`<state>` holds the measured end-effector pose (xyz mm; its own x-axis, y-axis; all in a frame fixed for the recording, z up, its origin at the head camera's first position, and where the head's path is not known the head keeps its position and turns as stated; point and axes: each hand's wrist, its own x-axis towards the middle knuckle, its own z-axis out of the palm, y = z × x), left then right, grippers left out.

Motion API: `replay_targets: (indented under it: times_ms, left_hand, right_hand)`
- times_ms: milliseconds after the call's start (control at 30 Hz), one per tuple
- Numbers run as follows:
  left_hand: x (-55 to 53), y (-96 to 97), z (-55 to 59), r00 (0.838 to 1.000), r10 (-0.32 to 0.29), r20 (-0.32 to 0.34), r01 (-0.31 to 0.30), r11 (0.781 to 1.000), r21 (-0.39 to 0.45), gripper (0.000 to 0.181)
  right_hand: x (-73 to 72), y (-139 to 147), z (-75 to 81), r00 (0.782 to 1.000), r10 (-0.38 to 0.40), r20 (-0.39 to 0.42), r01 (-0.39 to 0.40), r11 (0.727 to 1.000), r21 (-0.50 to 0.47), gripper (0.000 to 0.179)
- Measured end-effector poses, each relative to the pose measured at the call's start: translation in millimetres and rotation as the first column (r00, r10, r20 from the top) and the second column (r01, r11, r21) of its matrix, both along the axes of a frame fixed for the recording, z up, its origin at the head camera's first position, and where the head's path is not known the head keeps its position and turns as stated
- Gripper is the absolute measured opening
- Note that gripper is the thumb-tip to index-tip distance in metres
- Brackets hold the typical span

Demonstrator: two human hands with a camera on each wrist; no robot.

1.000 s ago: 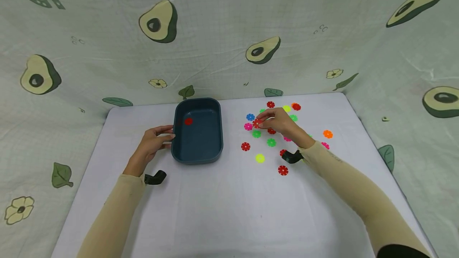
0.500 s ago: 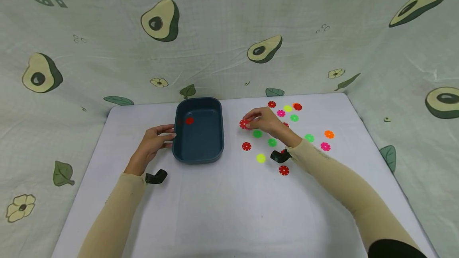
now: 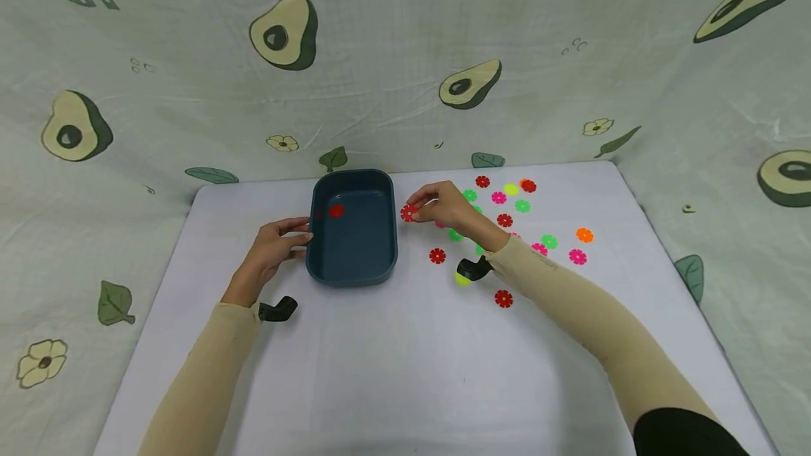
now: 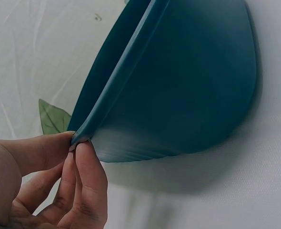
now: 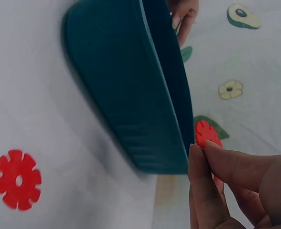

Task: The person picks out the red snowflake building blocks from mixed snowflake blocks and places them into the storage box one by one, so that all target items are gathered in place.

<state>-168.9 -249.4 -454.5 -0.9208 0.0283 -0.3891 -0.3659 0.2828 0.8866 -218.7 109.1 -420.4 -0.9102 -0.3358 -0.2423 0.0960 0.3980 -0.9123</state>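
A dark blue-green rectangular bin stands left of centre on the table, one red notched disc lying inside it. My left hand pinches the bin's left rim between thumb and fingers, as the left wrist view shows up close. Just right of the bin, my right hand pinches a red snowflake-shaped plastic disc between thumb and fingertips. In the right wrist view that held disc is near the bin's rim. Another red disc lies flat on the table below the right hand.
Several loose discs in red, green, pink, yellow and orange are scattered right of the bin, such as an orange disc and a green disc. The right forearm covers some. An avocado-print cloth hangs behind the white table.
My right hand has moved left from among the scattered discs to the bin's right side, carrying the red disc. The left hand has stayed on the bin's rim.
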Motion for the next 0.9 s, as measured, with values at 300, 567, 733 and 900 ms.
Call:
replay_targets:
  times_ms: [300,567,733,900]
  left_hand:
    - [-1.8,-0.2,-3.1,1.000,0.003,0.006,-0.004,1.000,0.016,0.056]
    - [-2.5,0.7,-1.6,1.000,0.010,0.008,-0.010,1.000,0.017,0.056]
    - [-0.1,1.6,1.5,1.000,0.004,0.008,-0.004,1.000,0.015,0.056]
    - [0.7,1.8,2.1,1.000,0.000,0.004,0.000,1.000,0.021,0.056]
  right_hand:
    - [-4.1,-29,6.2,0.999,0.037,-0.028,-0.037,0.999,-0.007,0.025]
    - [-7.9,-54,0.8,0.997,0.067,-0.023,-0.068,0.997,-0.037,0.025]
    - [-9.9,-68,0.5,0.995,0.092,-0.042,-0.093,0.995,-0.035,0.027]
    - [-11.0,-81,3.9,0.993,0.109,-0.050,-0.110,0.994,-0.021,0.027]
